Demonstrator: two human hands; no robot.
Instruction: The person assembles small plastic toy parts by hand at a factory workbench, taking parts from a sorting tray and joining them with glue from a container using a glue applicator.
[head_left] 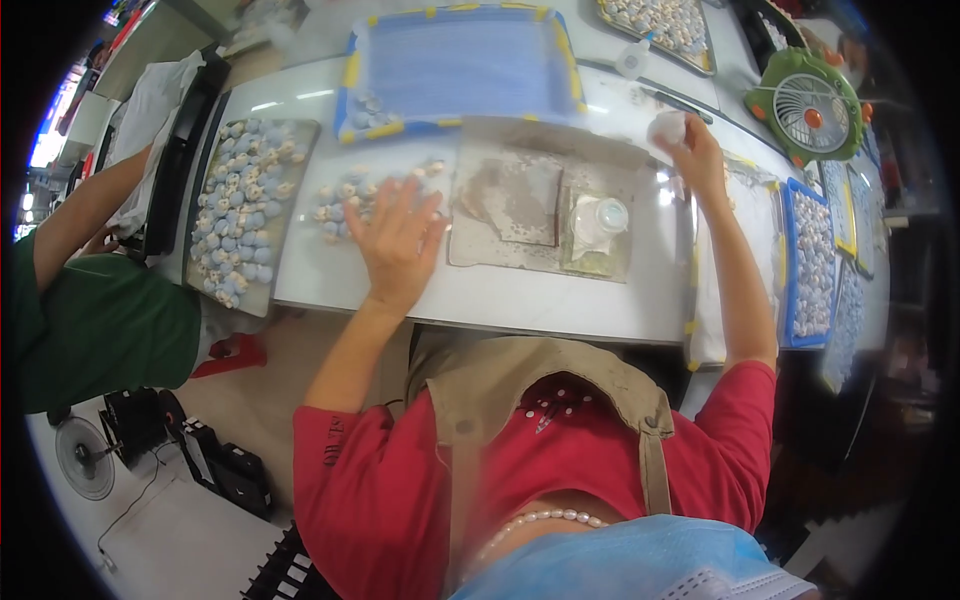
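Observation:
My left hand (395, 245) hovers over or rests on a loose group of small rounded light-blue and cream figures (330, 212) on the white table. Its fingers are spread, and I see nothing gripped in them; some figures are hidden beneath it. Out to the right, my right hand (697, 160) is raised with its fingers closed round a small whitish object (666, 127), too blurred to name. Between the hands lies a stained cardboard sheet (640, 155). On it stands a small clear-topped container (610, 214) with white material around it.
A tray of figures (308, 135) stands at left, beside a co-worker in a green shirt (110, 330). Behind are a blue tray with yellow tape (460, 60) and a small white bottle (633, 58). To the right are a green fan (812, 110) and a blue-rimmed tray (793, 265).

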